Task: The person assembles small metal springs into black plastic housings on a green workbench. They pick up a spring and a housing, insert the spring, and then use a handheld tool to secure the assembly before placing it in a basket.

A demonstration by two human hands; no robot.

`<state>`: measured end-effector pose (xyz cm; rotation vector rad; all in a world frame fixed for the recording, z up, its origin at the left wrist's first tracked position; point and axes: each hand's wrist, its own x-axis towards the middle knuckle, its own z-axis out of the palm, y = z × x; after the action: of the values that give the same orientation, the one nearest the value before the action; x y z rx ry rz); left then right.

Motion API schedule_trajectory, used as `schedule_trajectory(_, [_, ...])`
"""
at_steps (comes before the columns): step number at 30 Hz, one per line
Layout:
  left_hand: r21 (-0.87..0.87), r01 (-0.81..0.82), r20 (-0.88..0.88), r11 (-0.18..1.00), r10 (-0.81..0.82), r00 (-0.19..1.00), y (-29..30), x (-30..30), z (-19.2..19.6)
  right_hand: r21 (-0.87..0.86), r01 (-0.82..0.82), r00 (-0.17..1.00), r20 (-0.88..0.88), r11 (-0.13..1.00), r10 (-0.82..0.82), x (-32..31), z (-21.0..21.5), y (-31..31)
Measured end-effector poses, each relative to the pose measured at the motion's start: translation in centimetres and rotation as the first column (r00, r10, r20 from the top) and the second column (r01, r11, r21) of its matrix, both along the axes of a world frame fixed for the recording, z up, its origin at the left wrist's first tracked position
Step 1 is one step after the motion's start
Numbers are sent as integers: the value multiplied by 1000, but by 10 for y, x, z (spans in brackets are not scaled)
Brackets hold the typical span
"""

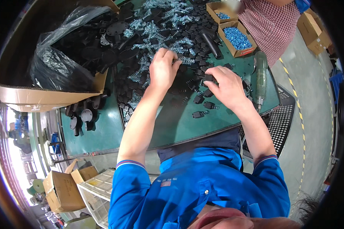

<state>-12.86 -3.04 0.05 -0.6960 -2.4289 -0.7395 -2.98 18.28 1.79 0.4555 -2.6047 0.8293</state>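
Observation:
My left hand reaches into a heap of small black plastic parts and silvery coil springs on the green table; its fingers curl over the pile, and what they hold is hidden. My right hand pinches a small black part between thumb and fingers. A few assembled black pieces with springs lie on the table just below my hands.
A cardboard box lined with a black bag holds black round parts at the left. Two small boxes of blue-silver screws stand at the back right. A powered screwdriver lies at the right edge. Another person in a checked shirt stands beyond.

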Motion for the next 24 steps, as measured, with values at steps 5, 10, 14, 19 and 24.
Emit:
schedule_trajectory(5, [253, 62, 176, 966, -109, 978, -22, 29, 0, -48, 3, 1000, 12, 999, -2, -3, -7, -6])
schedule_trajectory(10, [522, -49, 393, 852, -190, 900, -30, 55, 1, -569, 54, 972, 219, 820, 89, -24, -13, -37])
schedule_trajectory(14, [587, -27, 306, 809, -191, 933, -34, 66, 6, -893, 253, 798, 411, 372, 442, -36, -6, -68])
schedule_trajectory(19, [611, -75, 345, 788, -180, 921, -46, 70, 6, -925, 197, 847, 328, 326, 418, -38, -6, -80])
schedule_trajectory(24, [524, -330, 687, 785, -160, 709, -76, 46, 8, -900, 19, 943, 161, 436, 292, -42, -10, -77])
